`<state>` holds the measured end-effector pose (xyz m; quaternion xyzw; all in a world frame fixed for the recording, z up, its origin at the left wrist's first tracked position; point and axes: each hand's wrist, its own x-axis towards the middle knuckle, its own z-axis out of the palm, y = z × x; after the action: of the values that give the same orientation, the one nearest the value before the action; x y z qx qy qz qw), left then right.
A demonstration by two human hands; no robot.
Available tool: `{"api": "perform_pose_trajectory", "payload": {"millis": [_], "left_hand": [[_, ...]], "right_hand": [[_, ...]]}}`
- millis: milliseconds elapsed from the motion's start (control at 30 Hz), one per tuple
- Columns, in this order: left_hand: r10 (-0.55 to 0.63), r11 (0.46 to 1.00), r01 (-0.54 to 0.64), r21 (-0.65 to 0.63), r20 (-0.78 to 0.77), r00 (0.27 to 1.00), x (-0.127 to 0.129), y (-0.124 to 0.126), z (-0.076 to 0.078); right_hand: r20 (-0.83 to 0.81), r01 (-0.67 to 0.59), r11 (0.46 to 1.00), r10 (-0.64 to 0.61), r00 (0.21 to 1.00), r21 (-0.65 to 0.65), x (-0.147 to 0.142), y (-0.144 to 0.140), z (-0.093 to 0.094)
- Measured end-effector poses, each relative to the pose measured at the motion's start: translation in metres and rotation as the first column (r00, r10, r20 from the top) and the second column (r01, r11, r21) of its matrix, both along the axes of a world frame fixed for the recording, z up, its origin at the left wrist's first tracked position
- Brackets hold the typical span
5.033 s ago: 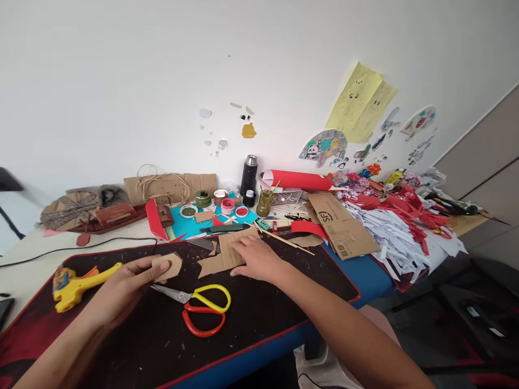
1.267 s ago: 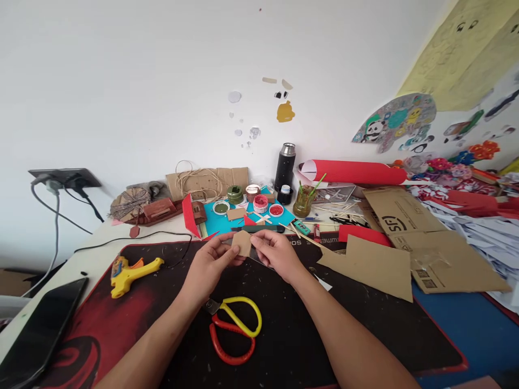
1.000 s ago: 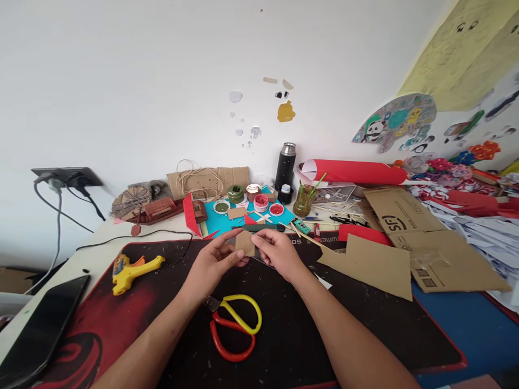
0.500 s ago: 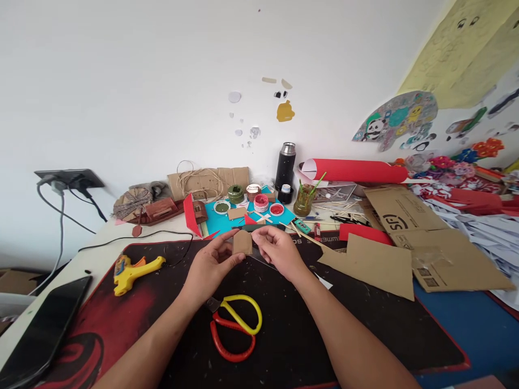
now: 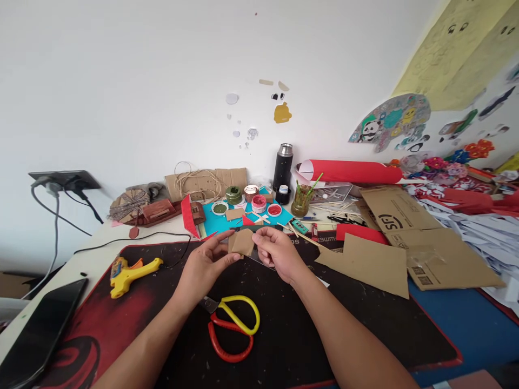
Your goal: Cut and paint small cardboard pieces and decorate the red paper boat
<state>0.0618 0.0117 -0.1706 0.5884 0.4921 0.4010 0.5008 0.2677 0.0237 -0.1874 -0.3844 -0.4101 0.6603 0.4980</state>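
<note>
Both of my hands hold a small brown cardboard cut-out (image 5: 242, 242) just above the black and red desk mat (image 5: 133, 319). My left hand (image 5: 205, 263) pinches its left edge between thumb and fingers. My right hand (image 5: 275, 253) pinches its right edge. The piece is roughly house-shaped and faces me. Scissors (image 5: 231, 324) with one yellow and one red handle lie on the mat right below my hands.
A yellow glue gun (image 5: 130, 268) lies at the left of the mat, a dark phone (image 5: 38, 332) beside it. A large cardboard sheet (image 5: 367, 263) and a printed box flap (image 5: 405, 227) lie right. Paint pots (image 5: 253, 202), a black flask (image 5: 283, 165) and a red roll (image 5: 348, 171) stand behind.
Five seconds ago my left hand alone held the small piece and my right hand lay on the large cardboard. Both hands now hold the piece, which has turned slightly in the last second.
</note>
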Motion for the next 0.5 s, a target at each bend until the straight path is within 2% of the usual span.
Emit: {"api": "perform_pose_trajectory", "payload": {"millis": [100, 233, 300, 400, 467, 500], "left_hand": [[-0.01, 1.0, 0.01, 0.005, -0.037, 0.999, -0.007, 0.002, 0.01], [-0.001, 0.996, 0.027, 0.085, -0.286, 0.958, -0.028, 0.003, 0.022], [-0.008, 0.989, 0.078, 0.127, -0.478, 0.878, -0.042, 0.003, 0.028], [0.001, 0.967, 0.191, 0.172, -0.746, 0.666, -0.062, 0.001, 0.035], [-0.002, 0.949, 0.265, 0.168, -0.841, 0.542, -0.071, 0.001, 0.036], [-0.01, 0.944, 0.287, 0.164, -0.854, 0.52, -0.074, 0.002, 0.035]], "right_hand": [[-0.048, -0.016, 1.0, 0.015, 0.999, -0.016, 0.003, 0.0, 0.003], [-0.037, -0.024, 1.0, 0.024, 0.999, -0.012, 0.006, -0.001, 0.004], [0.011, -0.024, 1.0, 0.024, 1.0, -0.001, 0.007, -0.002, 0.002], [0.126, -0.042, 0.999, 0.04, 0.991, 0.01, 0.004, -0.003, -0.003], [0.192, -0.065, 0.998, 0.061, 0.979, 0.016, 0.002, -0.004, -0.008], [0.217, -0.078, 0.997, 0.071, 0.974, 0.021, 0.001, -0.005, -0.01]]}}
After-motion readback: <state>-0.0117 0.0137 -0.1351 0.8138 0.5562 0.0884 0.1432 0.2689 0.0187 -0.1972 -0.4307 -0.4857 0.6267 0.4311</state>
